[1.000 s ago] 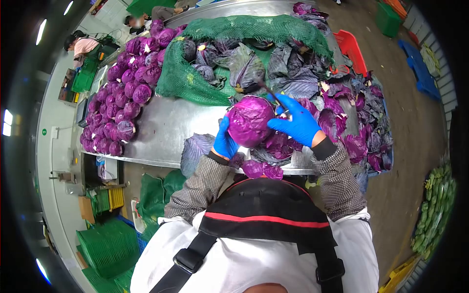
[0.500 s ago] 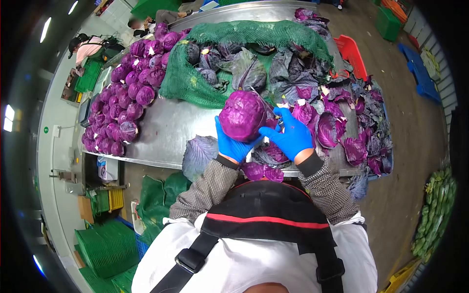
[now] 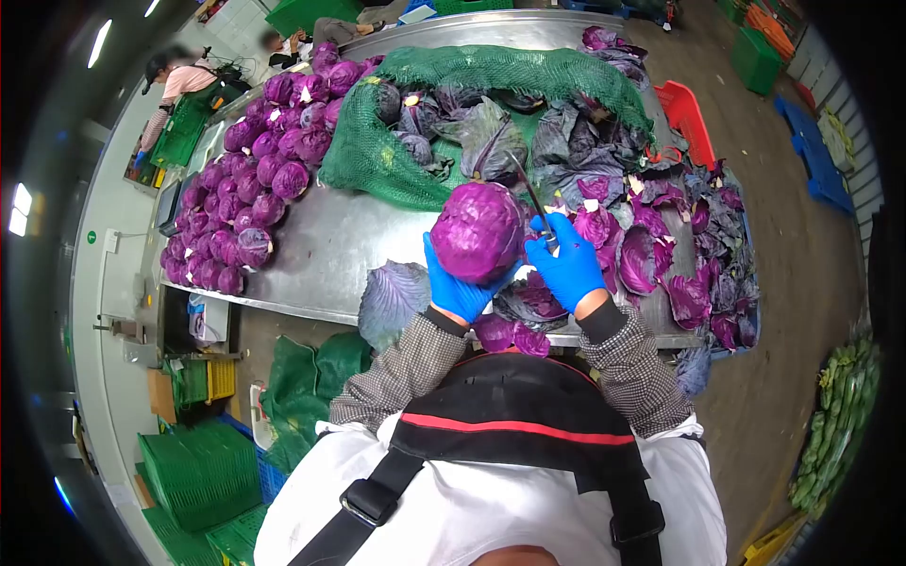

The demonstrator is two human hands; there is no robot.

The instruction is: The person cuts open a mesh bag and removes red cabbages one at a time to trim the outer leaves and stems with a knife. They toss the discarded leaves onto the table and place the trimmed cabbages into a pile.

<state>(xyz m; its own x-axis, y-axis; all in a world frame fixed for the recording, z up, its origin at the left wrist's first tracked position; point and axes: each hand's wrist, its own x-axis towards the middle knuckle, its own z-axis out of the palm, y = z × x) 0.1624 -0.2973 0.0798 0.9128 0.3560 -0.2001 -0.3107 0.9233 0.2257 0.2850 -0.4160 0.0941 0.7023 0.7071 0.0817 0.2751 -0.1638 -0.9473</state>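
Above the near edge of the metal table point(image 3: 316, 241), my blue-gloved left hand point(image 3: 460, 288) holds a round purple cabbage point(image 3: 478, 232) from below and its left side. My right hand point(image 3: 567, 264), also gloved in blue, is closed around the handle of a knife point(image 3: 531, 193); its thin blade points up and away, just right of the cabbage. Beyond the cabbage lies an open green mesh bag point(image 3: 377, 160) with dark leafy cabbages point(image 3: 486, 137) in it. Loose purple leaves point(image 3: 637, 257) lie to the right of my right hand.
Trimmed cabbages point(image 3: 247, 189) are piled on the table's left side. A red crate point(image 3: 687, 123) stands at the back right. A large loose leaf point(image 3: 392, 300) overhangs the near edge. Another person point(image 3: 184, 80) is at the far left. Green crates point(image 3: 200, 472) are stacked at lower left.
My right hand has turned and moved slightly away from the cabbage, and the knife blade now shows clearly. The cabbage stays in my left hand, slightly further right in view.
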